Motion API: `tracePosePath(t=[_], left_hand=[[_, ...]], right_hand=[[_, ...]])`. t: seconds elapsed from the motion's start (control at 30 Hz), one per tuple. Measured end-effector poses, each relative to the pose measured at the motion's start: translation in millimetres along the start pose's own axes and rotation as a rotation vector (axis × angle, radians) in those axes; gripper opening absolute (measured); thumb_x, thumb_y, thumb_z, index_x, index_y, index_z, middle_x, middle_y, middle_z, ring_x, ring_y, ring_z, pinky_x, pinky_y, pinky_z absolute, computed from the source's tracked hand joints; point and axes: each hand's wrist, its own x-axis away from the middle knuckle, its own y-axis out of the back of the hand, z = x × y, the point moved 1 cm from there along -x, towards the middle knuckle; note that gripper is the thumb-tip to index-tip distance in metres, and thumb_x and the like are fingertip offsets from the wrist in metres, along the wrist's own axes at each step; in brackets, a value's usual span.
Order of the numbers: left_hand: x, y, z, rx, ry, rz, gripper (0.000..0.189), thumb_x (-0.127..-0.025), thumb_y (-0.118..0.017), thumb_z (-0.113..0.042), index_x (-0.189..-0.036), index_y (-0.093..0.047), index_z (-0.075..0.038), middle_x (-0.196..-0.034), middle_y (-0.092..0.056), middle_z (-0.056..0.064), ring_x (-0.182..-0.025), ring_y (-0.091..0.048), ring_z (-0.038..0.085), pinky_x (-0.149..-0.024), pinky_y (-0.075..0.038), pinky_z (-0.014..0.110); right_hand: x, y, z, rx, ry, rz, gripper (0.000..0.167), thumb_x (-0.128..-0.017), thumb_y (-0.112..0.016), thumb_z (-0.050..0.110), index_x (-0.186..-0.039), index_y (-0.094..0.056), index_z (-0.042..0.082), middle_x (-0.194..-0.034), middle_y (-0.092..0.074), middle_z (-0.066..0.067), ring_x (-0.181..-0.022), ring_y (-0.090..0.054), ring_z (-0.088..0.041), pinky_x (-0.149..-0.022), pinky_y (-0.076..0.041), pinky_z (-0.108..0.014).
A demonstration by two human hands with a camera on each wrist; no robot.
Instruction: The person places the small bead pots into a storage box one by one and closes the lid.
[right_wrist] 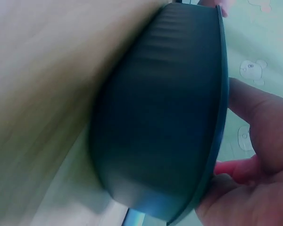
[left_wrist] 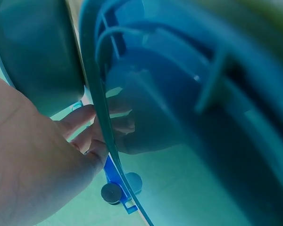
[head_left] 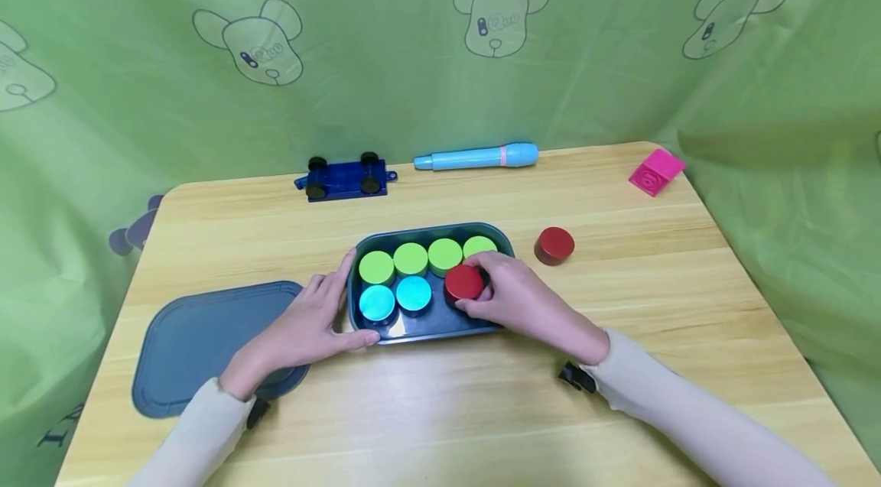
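Observation:
My left hand (head_left: 306, 326) is at the left end of a dark blue-grey tray (head_left: 440, 332), thumb along the front edge and extended fingers against the left side. Over the tray's right part, my right hand (head_left: 516, 292) pinches a red cylinder (head_left: 464, 283) between thumb and fingers. Inside the tray, several cylinders with light green tops (head_left: 411, 259) form the back row. Two light blue cylinders (head_left: 414, 293) sit at the front left. The right wrist view shows the tray's outer wall (right_wrist: 155, 108), hiding most of the inside.
A second red cylinder (head_left: 554, 245) stands right of the tray. A flat dark lid (head_left: 206, 345) lies at left, partly under my left wrist. Toward the back edge are a blue wheeled chassis (head_left: 346, 179), a light blue microphone-shaped toy (head_left: 475, 157) and a pink piece (head_left: 656, 172).

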Motion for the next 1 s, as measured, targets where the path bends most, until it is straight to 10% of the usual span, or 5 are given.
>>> tracePosePath(t=[0.43,0.7,1.0], left_hand=[[-0.6,-0.1,1.5,0.001,-0.001,-0.008,0.129,-0.091,-0.076,-0.074,-0.176,0.01,-0.028,-0.167,-0.042,0.018,-0.14,-0.044,0.039,-0.106,-0.047,0.066],[-0.4,-0.2,2.5,-0.001,-0.003,-0.007,0.13,-0.091,-0.075,-0.074,-0.176,0.01,-0.027,-0.167,-0.042,0.019,-0.14,-0.044,0.039,-0.105,-0.048,0.066],[0.3,-0.3,1.5,0.004,-0.003,-0.006,0.13,-0.091,-0.076,-0.074,-0.176,0.01,-0.027,-0.167,-0.042,0.018,-0.139,-0.044,0.038,-0.105,-0.047,0.066]], right_hand=[[-5.6,-22,11,0.155,0.041,-0.029,0.056,-0.088,-0.094,0.016,-0.13,-0.066,-0.007,-0.115,-0.071,-0.013,-0.105,-0.067,-0.027,-0.089,-0.061,-0.041],[-4.0,-21,11,0.057,0.028,0.006,0.06,-0.088,-0.093,0.007,-0.134,-0.055,-0.002,-0.092,-0.064,-0.002,-0.075,-0.062,-0.013,-0.071,-0.057,-0.026],[1.2,-13,9,-0.042,0.008,0.028,0.062,-0.091,-0.092,0.012,-0.14,-0.055,-0.001,-0.11,-0.068,-0.007,-0.084,-0.067,-0.012,-0.078,-0.06,-0.026]])
